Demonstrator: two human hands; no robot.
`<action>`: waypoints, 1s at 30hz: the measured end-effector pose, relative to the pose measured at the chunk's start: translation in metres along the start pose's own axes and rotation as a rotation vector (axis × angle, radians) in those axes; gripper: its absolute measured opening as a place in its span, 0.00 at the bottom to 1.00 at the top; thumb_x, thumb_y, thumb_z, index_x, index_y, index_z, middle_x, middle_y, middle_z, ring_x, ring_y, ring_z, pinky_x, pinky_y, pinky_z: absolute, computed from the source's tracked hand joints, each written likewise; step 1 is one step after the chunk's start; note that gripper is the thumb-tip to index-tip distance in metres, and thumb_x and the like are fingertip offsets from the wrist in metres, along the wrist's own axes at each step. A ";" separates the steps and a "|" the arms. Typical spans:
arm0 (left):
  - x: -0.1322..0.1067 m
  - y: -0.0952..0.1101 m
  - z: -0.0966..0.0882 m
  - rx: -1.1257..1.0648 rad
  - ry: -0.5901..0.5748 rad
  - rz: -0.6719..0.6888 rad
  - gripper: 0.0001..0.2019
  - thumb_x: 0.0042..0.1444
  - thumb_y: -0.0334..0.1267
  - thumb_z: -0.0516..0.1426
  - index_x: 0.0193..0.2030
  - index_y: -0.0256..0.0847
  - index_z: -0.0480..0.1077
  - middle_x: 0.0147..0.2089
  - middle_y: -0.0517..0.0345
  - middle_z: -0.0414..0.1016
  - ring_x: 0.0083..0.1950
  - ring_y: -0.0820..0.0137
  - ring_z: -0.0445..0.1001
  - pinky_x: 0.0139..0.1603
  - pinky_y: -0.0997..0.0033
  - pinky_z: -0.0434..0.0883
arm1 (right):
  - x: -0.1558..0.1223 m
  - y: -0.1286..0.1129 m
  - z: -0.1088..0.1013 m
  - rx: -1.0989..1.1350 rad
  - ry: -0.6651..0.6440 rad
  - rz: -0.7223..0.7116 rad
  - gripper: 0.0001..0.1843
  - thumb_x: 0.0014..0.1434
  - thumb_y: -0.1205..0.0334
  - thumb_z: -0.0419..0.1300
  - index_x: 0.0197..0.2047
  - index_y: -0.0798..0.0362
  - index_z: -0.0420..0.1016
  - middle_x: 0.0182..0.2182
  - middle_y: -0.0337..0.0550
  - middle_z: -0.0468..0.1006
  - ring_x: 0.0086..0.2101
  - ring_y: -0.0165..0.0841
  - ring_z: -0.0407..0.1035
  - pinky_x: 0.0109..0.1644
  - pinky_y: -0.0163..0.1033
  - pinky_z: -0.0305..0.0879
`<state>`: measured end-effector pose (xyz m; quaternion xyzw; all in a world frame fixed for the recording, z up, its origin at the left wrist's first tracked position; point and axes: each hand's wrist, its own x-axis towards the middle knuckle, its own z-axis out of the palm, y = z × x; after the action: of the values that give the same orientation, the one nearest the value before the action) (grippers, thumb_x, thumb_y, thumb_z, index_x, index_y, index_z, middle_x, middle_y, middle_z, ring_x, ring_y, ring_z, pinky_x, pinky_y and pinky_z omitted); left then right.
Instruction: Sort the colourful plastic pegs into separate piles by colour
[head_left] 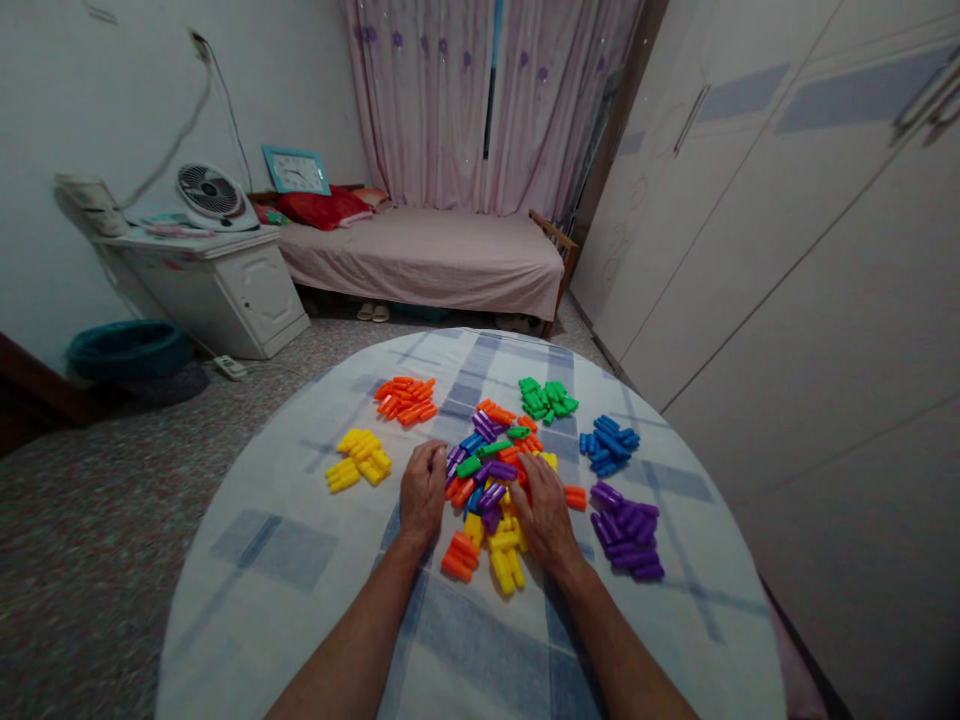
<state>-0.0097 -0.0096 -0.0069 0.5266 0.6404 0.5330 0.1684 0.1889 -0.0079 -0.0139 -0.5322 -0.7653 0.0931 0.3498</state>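
A mixed pile of small plastic building pieces (493, 470) in orange, yellow, green, blue and purple lies in the middle of the round table (480, 640). Against the pile's left edge rests my left hand (424, 492), beside purple and orange pieces, its fingers loosely bent and not wrapped round anything I can see. My right hand (546, 508) lies over the pile's right side, thumb and fingers apart, touching orange and yellow pieces. Some pieces under its fingers are hidden. A few yellow pieces (507, 570) and orange pieces (460, 556) spread toward me.
Single-colour heaps surround the pile: orange (406, 400), yellow (358, 459), green (547, 399), blue (608, 445) and purple (627, 531). Beyond the table stand a bed (427, 250) and a white cabinet (259, 295) with a fan (214, 195). Wardrobe doors (787, 300) flank the right.
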 end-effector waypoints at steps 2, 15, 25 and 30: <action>0.001 -0.001 0.000 -0.008 0.021 0.008 0.13 0.61 0.41 0.46 0.42 0.40 0.69 0.43 0.53 0.72 0.47 0.66 0.70 0.52 0.63 0.67 | 0.001 0.000 -0.002 0.027 0.007 -0.011 0.24 0.63 0.53 0.47 0.59 0.53 0.64 0.57 0.51 0.68 0.59 0.41 0.57 0.62 0.54 0.54; -0.023 0.028 -0.002 0.050 0.024 0.196 0.09 0.60 0.36 0.49 0.42 0.42 0.69 0.43 0.55 0.70 0.48 0.67 0.69 0.53 0.63 0.66 | -0.002 0.015 -0.004 -0.163 0.093 0.082 0.23 0.64 0.56 0.45 0.58 0.58 0.64 0.56 0.57 0.68 0.58 0.45 0.57 0.59 0.56 0.53; -0.008 0.002 -0.004 -0.019 0.020 -0.031 0.11 0.59 0.39 0.48 0.40 0.41 0.70 0.41 0.55 0.72 0.45 0.67 0.70 0.50 0.64 0.68 | 0.003 0.008 -0.016 0.076 0.076 0.019 0.19 0.65 0.58 0.43 0.52 0.54 0.68 0.50 0.50 0.73 0.53 0.38 0.63 0.58 0.49 0.57; -0.004 0.002 -0.001 -0.026 0.042 -0.044 0.11 0.59 0.40 0.48 0.40 0.41 0.71 0.41 0.55 0.72 0.45 0.67 0.70 0.50 0.64 0.68 | 0.005 0.009 -0.014 0.055 0.165 0.121 0.18 0.63 0.57 0.45 0.49 0.53 0.69 0.48 0.51 0.74 0.52 0.41 0.63 0.57 0.53 0.57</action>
<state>-0.0082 -0.0140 -0.0063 0.4987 0.6484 0.5485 0.1735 0.2033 -0.0033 -0.0061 -0.5734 -0.6976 0.0911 0.4198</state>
